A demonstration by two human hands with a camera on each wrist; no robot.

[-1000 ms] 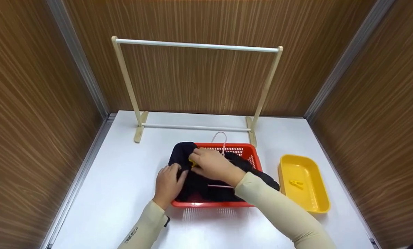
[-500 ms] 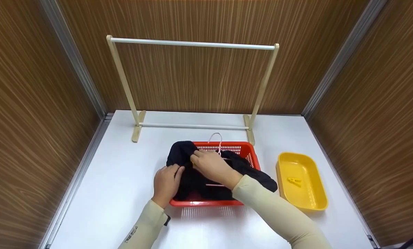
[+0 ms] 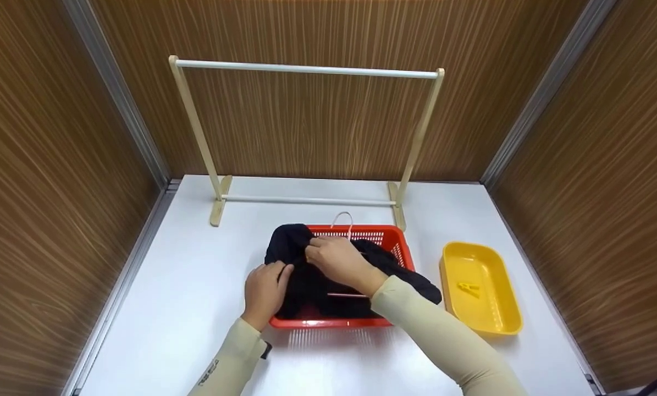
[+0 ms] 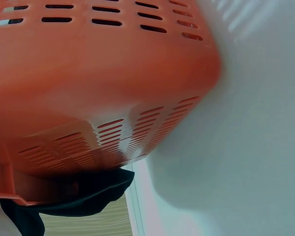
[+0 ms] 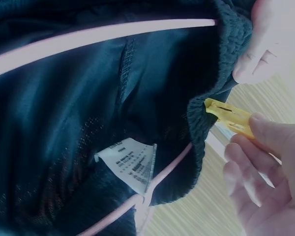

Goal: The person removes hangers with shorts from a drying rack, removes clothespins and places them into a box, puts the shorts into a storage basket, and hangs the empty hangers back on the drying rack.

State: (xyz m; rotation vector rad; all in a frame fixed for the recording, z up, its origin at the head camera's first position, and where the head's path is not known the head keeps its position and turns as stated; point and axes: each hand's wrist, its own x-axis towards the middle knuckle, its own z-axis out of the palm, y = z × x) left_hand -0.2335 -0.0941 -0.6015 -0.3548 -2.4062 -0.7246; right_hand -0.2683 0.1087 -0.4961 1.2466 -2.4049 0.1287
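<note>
Dark pants (image 3: 312, 291) with a gathered elastic waistband (image 5: 196, 128) lie bunched in a red basket (image 3: 328, 323). A pale pink hanger (image 3: 342, 214) runs through the waist opening, beside a white label (image 5: 130, 162). My right hand (image 3: 336, 261) pinches a yellow clothespin (image 5: 231, 118) between thumb and forefinger. The clothespin's tip is at the waistband's edge; whether it bites the cloth I cannot tell. On the basket's left side, my left hand (image 3: 265, 289) pinches the waistband, its thumb against the cloth. In the left wrist view the basket's wall (image 4: 88, 73) fills much of the picture.
A white-barred rack (image 3: 306, 69) with wooden legs stands behind the basket. To the right, a yellow tray (image 3: 487, 324) contains another yellow clothespin (image 3: 469, 289). Wood-grain panels (image 3: 317, 126) enclose the white table (image 3: 158, 297) at the back and sides.
The left thumb has come in against the cloth. The yellow clothespin, visible in the head view earlier, is now mostly covered by the right hand. The head view has shifted slightly.
</note>
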